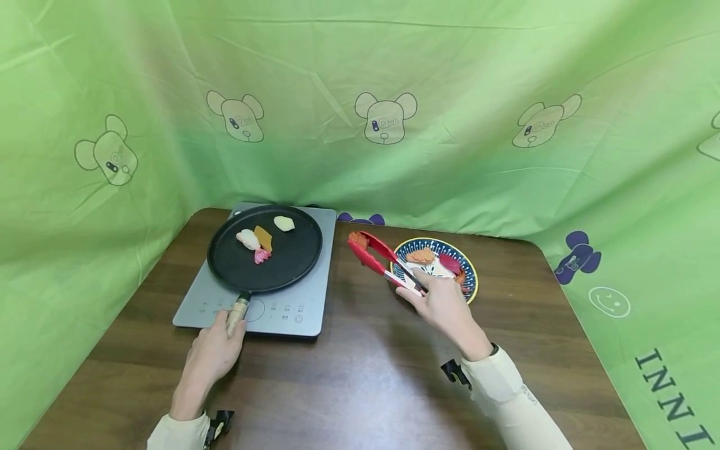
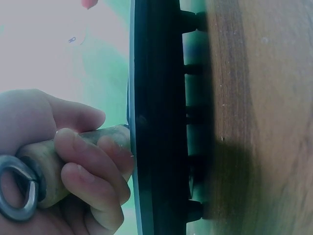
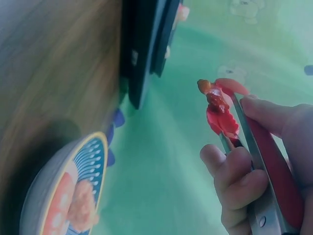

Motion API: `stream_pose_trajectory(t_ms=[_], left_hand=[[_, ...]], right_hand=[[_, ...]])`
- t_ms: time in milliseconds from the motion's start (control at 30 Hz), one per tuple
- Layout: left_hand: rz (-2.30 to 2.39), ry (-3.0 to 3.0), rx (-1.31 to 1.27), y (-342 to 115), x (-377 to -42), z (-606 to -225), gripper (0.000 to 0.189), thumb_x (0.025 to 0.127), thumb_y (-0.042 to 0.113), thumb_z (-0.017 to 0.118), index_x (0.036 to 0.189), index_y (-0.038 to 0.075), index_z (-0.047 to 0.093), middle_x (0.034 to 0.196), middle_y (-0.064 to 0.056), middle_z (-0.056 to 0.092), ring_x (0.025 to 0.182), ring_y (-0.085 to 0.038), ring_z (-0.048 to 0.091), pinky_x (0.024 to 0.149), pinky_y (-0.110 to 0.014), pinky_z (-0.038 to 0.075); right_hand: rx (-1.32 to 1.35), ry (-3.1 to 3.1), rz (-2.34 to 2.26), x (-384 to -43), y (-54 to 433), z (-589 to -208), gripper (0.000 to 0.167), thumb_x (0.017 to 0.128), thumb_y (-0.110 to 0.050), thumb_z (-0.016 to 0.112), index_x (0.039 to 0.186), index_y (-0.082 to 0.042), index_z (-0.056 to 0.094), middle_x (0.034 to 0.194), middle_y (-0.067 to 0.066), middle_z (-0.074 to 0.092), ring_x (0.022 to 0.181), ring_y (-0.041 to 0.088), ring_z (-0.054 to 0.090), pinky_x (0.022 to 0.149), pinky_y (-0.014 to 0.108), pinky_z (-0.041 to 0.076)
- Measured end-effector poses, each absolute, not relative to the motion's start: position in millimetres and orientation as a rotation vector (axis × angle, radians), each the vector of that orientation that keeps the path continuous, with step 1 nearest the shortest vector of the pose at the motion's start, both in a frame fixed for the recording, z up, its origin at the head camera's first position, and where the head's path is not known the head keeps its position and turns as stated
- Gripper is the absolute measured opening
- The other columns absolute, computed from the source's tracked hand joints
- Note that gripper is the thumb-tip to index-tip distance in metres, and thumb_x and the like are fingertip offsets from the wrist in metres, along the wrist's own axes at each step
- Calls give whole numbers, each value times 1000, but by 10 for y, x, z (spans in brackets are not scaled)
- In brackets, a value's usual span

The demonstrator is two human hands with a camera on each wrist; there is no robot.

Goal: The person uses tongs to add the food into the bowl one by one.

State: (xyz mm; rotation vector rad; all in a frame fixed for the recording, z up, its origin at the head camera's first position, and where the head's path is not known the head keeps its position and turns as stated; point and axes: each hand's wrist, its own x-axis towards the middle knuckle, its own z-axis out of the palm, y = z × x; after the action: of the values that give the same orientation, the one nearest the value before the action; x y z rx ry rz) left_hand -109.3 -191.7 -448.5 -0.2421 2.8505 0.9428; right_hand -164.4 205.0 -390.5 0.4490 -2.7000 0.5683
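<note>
My left hand grips the wooden handle of a flat black pan, fingers wrapped round it in the left wrist view. In the pan lie a white shrimp piece with a pink tail, a brown-yellow slice and a pale oval piece. My right hand holds red-tipped tongs, which pinch a reddish-brown food piece between their tips. The tongs are raised between the pan and a blue patterned plate holding several food pieces, including an orange one.
The pan sits on a silver induction cooktop at the left of the wooden table. A green printed curtain hangs close behind the table and along both sides.
</note>
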Motion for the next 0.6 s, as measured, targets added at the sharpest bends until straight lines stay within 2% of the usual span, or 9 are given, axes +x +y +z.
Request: stream_pose_trajectory(t_ms=[67, 200, 400, 600], left_hand=[[942, 2852, -243, -1912, -1094, -4483, 56, 99, 37, 39, 135, -5, 30, 70, -11, 44, 55, -23, 44, 47, -34, 34], [938, 2846, -249, -1913, -1093, -4475, 56, 99, 37, 40, 136, -4, 30, 70, -11, 44, 55, -23, 44, 47, -34, 34], [935, 2834, -251, -1917, -1088, -4463, 58, 99, 38, 39, 138, -4, 28, 71, -11, 44, 56, -23, 45, 48, -35, 33], [931, 2833, -247, -1912, -1091, -4455, 57, 99, 38, 39, 137, -4, 29, 70, -11, 44, 56, -23, 44, 48, -35, 33]], right_hand=[[462, -2699, 578, -1664, 1990, -3879, 45, 80, -38, 75, 111, -6, 68, 67, 5, 62, 51, 15, 47, 50, 37, 40], [487, -2685, 588, -1692, 1857, -3836, 47, 80, -40, 75, 113, -8, 68, 81, 10, 68, 56, 18, 51, 53, 38, 43], [525, -2684, 630, -1725, 1657, -3803, 53, 79, -39, 75, 118, -4, 66, 83, 11, 69, 54, 16, 49, 53, 36, 45], [529, -2729, 656, -1760, 1447, -3811, 56, 80, -42, 73, 121, -5, 64, 77, 11, 67, 53, 16, 49, 51, 34, 44]])
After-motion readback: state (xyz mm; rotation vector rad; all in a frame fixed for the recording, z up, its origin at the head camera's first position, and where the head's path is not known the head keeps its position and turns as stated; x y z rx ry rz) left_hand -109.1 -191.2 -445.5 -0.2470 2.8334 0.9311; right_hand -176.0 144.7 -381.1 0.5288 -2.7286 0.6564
